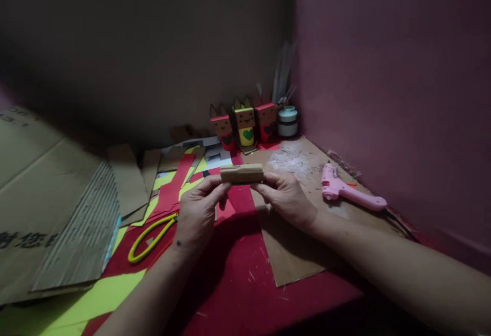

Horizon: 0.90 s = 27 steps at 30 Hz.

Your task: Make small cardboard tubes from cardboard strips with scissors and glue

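Observation:
Between my two hands is a small folded strip of brown cardboard (241, 174), held level above the red tabletop. My left hand (197, 210) pinches its left end with thumb and fingers. At the right end, my right hand (287, 198) grips it the same way. Yellow-handled scissors (151, 239) lie beside my left wrist, their blades hidden behind the hand. Below my right hand is a flat sheet of brown cardboard (284, 254).
A pink glue gun (337, 187) lies at right, its cord trailing along the wall. Three cardboard animal figures (245, 124) stand at the back beside a pale green jar (287, 121). Glue scraps (289, 159) litter the board. Large cardboard pieces (46, 193) and red paper (172, 190) cover the left.

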Each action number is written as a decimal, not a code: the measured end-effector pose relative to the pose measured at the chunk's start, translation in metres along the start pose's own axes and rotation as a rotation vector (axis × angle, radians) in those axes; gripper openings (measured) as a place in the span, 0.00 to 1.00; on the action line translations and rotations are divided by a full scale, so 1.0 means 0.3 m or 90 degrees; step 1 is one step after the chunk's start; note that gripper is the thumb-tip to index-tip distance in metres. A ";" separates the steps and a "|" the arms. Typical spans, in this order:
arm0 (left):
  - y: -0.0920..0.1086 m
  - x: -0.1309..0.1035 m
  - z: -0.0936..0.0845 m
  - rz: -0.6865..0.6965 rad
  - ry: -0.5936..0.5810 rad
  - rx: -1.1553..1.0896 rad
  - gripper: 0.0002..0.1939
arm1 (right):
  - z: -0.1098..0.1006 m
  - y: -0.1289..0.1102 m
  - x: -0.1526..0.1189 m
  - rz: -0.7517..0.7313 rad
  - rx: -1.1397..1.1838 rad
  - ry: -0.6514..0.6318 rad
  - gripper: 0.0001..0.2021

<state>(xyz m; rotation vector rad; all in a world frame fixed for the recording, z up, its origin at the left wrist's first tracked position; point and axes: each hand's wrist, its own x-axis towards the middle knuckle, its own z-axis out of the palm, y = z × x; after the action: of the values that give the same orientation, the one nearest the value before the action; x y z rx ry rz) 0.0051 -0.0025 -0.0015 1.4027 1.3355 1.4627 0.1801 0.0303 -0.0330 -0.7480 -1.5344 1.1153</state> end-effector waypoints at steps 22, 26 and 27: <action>0.047 -0.051 -0.021 0.207 -0.190 -0.064 0.35 | -0.032 0.027 0.010 0.300 0.615 -0.270 0.13; 0.051 -0.063 -0.011 0.123 -0.304 -0.077 0.51 | -0.013 0.040 -0.013 0.378 0.660 -0.358 0.10; 0.057 -0.072 -0.004 0.096 -0.296 -0.069 0.46 | -0.006 0.041 -0.018 0.391 0.662 -0.380 0.10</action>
<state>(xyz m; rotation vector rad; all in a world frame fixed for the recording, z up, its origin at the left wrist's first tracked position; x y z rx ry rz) 0.0102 -0.0271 0.0096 1.6715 0.8639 1.1795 0.1822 0.0307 -0.0465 -0.1236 -0.9053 2.4729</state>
